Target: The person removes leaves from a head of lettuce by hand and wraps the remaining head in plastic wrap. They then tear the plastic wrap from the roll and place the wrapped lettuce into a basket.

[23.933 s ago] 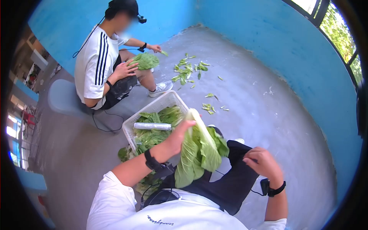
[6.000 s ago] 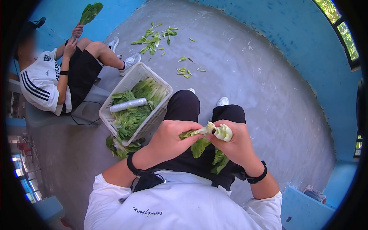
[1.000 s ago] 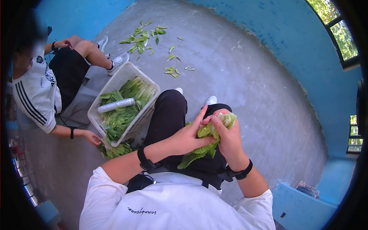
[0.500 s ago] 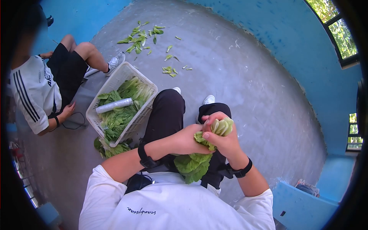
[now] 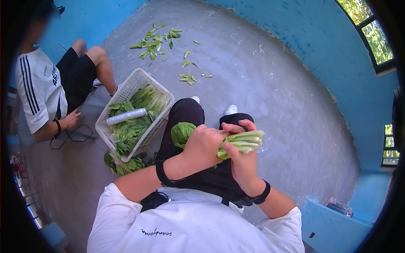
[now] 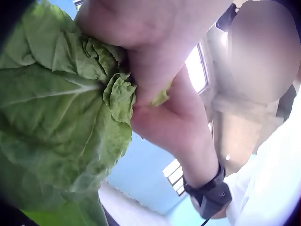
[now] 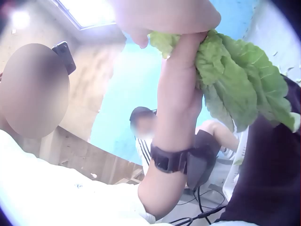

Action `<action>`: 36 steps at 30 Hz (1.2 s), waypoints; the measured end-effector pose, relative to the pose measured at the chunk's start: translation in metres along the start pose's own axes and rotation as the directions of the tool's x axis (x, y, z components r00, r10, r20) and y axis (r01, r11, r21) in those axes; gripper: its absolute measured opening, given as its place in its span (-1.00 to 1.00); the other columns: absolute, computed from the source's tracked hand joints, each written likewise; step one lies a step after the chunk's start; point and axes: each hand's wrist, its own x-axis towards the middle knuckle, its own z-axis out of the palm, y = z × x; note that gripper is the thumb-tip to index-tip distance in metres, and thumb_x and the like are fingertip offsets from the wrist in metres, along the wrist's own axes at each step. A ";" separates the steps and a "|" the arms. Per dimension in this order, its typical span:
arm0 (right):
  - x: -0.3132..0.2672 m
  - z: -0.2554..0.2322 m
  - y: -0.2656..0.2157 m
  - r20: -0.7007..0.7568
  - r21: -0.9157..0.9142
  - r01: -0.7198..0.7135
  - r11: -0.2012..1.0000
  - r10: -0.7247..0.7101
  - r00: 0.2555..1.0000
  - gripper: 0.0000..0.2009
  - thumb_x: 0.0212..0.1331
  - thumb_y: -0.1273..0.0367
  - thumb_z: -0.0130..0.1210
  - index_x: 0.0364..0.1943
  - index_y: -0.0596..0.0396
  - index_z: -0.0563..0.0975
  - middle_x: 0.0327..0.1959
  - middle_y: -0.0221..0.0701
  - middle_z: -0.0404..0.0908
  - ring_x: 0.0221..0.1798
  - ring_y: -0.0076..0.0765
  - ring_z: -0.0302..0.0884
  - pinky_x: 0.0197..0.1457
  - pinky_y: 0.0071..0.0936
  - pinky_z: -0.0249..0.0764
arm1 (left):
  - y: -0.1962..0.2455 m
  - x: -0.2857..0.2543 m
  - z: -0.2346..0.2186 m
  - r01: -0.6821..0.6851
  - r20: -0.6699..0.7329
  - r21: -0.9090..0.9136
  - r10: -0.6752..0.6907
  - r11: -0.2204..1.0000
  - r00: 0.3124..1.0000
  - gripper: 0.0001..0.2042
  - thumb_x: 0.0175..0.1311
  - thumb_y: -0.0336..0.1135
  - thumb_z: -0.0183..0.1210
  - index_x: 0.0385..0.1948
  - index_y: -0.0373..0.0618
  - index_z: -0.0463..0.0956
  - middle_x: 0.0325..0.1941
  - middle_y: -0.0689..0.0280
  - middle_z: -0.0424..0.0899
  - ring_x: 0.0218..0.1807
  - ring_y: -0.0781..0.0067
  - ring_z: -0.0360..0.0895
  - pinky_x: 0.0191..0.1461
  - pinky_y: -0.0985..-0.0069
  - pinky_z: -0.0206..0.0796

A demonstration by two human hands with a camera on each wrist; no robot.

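From my remote seat, I see the bunch of greens [image 5: 244, 142] to the right of the white basket [image 5: 134, 86]. The left hand [image 5: 204, 145] has its grip closed round the leafy part; the right hand [image 5: 244, 162] grips the pale stalks, probably to steady both ends. Inside the basket, a shiny roll [image 5: 126, 116] lies on more greens [image 5: 130, 137], perhaps for easy reach. Nearer than the basket, the wearer's shirt [image 5: 190, 223] reads "seanbysean"; left of it, another person's shirt [image 5: 38, 88] shows "AR", the rest unclear.

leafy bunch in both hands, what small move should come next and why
Perhaps slide the left hand outward to gather the broad leaves: they spread beyond its grip, while the right hand holds the pale stems.
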 end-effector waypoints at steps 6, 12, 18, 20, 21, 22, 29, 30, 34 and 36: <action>0.017 -0.030 -0.007 0.189 -0.137 0.109 0.985 -0.082 0.979 -0.84 0.35 0.58 0.11 -0.09 0.09 0.43 -0.39 -0.38 0.62 -0.25 -0.42 0.66 0.32 -0.19 0.51 | 0.001 -0.008 0.005 -0.097 -0.039 -0.282 0.090 0.955 0.995 -0.47 -0.05 -0.14 0.52 -0.04 -0.16 0.57 -0.12 0.07 0.68 -0.01 0.00 0.63 0.07 0.17 0.43; 0.017 -0.038 -0.043 0.080 0.192 0.128 0.973 -0.145 0.986 -0.90 0.46 0.43 0.07 -0.10 -0.01 0.37 -0.48 -0.52 0.36 -0.41 -0.50 0.42 0.00 -0.22 0.62 | -0.027 -0.019 -0.032 0.006 0.270 -0.375 0.102 0.927 0.958 -0.22 0.20 -0.07 0.41 0.45 -0.13 0.28 0.30 0.03 0.55 0.34 0.03 0.50 0.43 0.22 0.29; 0.034 -0.052 -0.052 -0.081 0.597 -0.060 0.800 0.134 0.988 -0.87 0.50 0.24 0.12 -0.08 -0.11 0.44 -0.43 -0.59 0.35 -0.41 -0.67 0.35 -0.29 -0.59 0.51 | -0.031 -0.043 -0.012 0.460 0.447 -0.883 0.131 -0.093 0.885 -0.07 0.36 -0.36 0.25 0.64 0.03 -0.25 0.59 0.25 0.19 0.59 0.40 0.16 0.64 0.34 -0.03; 0.035 -0.047 -0.050 -0.179 0.548 -0.080 0.833 0.210 0.961 -0.90 0.52 0.27 0.10 -0.09 -0.10 0.45 -0.37 -0.59 0.41 -0.38 -0.65 0.39 -0.30 -0.59 0.51 | -0.023 -0.042 -0.010 0.407 0.410 -0.910 0.041 0.077 0.911 -0.23 0.48 -0.45 0.12 0.62 0.00 -0.15 0.51 0.20 0.31 0.49 0.34 0.36 0.49 0.36 0.30; 0.036 -0.042 -0.051 -0.229 0.522 -0.094 0.848 0.245 0.942 -0.92 0.52 0.28 0.08 -0.09 -0.10 0.45 -0.34 -0.59 0.44 -0.37 -0.64 0.41 -0.31 -0.60 0.51 | -0.026 -0.042 -0.010 0.482 0.482 -0.876 0.018 0.014 0.876 -0.29 0.49 -0.43 0.11 0.60 -0.02 -0.08 0.45 0.21 0.38 0.40 0.35 0.45 0.36 0.39 0.41; 0.037 -0.038 -0.052 -0.290 0.514 -0.086 0.853 0.267 0.919 -0.94 0.55 0.29 0.03 -0.10 -0.10 0.46 -0.25 -0.58 0.50 -0.35 -0.62 0.44 -0.31 -0.59 0.48 | -0.031 -0.043 -0.012 0.551 0.552 -0.833 0.000 -0.052 0.834 -0.34 0.51 -0.41 0.10 0.57 -0.04 0.00 0.39 0.21 0.44 0.31 0.36 0.53 0.23 0.42 0.52; 0.036 -0.073 -0.040 0.090 0.610 -0.037 0.792 -0.023 0.996 -0.87 0.59 0.22 -0.03 -0.11 -0.09 0.41 -0.39 -0.61 0.34 -0.37 -0.60 0.36 -0.03 -0.36 0.58 | -0.048 -0.044 -0.016 0.622 0.622 -0.778 -0.025 0.087 0.783 -0.53 0.51 -0.43 0.09 0.42 -0.17 0.29 0.27 0.22 0.58 0.20 0.42 0.60 0.15 0.42 0.57; 0.036 -0.070 -0.041 0.103 0.599 0.002 0.801 -0.079 0.991 -0.86 0.60 0.22 -0.04 -0.11 -0.08 0.38 -0.39 -0.60 0.34 -0.36 -0.60 0.35 0.08 -0.27 0.61 | -0.048 -0.046 -0.016 0.537 0.537 -0.844 -0.008 0.009 0.844 -0.51 0.50 -0.45 0.09 0.44 -0.16 0.28 0.31 0.21 0.55 0.27 0.40 0.55 0.25 0.38 0.52; 0.033 -0.071 -0.044 0.198 0.694 -0.078 0.716 -0.087 0.976 -0.83 0.60 0.21 -0.06 -0.14 -0.07 0.30 -0.34 -0.57 0.35 -0.33 -0.56 0.38 0.20 -0.08 0.60 | -0.061 -0.054 -0.029 0.411 0.409 -0.897 0.044 -0.161 0.911 -0.46 0.48 -0.55 0.03 0.49 -0.13 0.23 0.49 0.13 0.41 0.49 0.29 0.37 0.50 0.24 0.29; 0.032 -0.068 -0.044 0.162 0.743 -0.110 0.660 -0.017 0.987 -0.82 0.60 0.21 -0.05 -0.14 -0.07 0.28 -0.30 -0.55 0.36 -0.32 -0.53 0.40 0.11 -0.13 0.61 | -0.082 -0.061 -0.032 0.381 0.377 -0.901 0.060 -0.206 0.924 -0.48 0.51 -0.52 -0.01 0.49 -0.13 0.23 0.51 0.03 0.37 0.43 0.20 0.46 0.50 0.16 0.31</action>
